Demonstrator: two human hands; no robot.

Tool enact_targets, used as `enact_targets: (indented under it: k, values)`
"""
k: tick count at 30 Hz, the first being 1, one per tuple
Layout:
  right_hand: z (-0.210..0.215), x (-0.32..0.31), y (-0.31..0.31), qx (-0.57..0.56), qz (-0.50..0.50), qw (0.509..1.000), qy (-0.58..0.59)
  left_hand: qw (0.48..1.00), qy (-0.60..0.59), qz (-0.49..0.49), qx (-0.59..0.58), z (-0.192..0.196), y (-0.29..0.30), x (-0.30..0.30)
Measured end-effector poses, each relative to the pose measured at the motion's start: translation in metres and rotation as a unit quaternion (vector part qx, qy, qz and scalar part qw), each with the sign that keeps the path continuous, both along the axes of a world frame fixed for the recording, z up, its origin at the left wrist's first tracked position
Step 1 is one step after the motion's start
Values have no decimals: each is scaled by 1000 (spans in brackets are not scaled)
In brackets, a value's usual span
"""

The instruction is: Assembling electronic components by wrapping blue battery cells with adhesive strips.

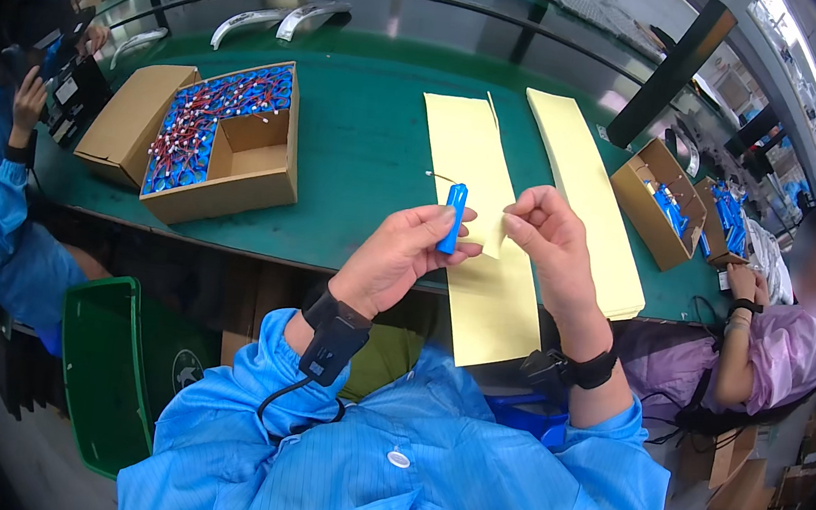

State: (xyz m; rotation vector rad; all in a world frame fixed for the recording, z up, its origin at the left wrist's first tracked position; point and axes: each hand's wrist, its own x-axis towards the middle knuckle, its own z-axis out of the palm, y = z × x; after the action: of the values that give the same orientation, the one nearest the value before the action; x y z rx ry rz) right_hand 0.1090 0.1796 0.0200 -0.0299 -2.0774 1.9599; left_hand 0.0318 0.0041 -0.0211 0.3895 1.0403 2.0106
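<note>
Both hands raised — left hand (407, 250) grips blue cell (452, 218), clear of table edge.

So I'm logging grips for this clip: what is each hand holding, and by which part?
The left hand holds a blue cylindrical cell by its lower half, upright. The right hand pinches the edge of a small yellow paper piece beside it.
</note>
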Motion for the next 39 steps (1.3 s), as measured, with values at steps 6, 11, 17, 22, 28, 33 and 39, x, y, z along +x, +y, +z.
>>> enact_targets:
  k: [6,11,17,22,28,33,39]
  values:
    - [-3,-9,-14,6,12,1000,-2,999,-12,-8,38,-7,-4,8]
    - [-6,-10,-19,0,-4,1000,-7,997,-9,-1,82,-2,-3,12]
    - [-11,-12,-13,35,-1,999,-21,997,-20,-19,78,-4,-3,15]
    - [-10,-12,-12,43,16,998,-40,997,-18,-16,71,-4,-3,16]
    - [-14,-14,-14,62,-4,998,-22,997,-11,-22,67,-4,-2,17]
    - [-14,-12,-23,98,-34,995,-8,998,66,20,0,2,4,25]
    - [-3,-5,-44,498,-140,847,119,915,288,180,-219,-5,11,19]
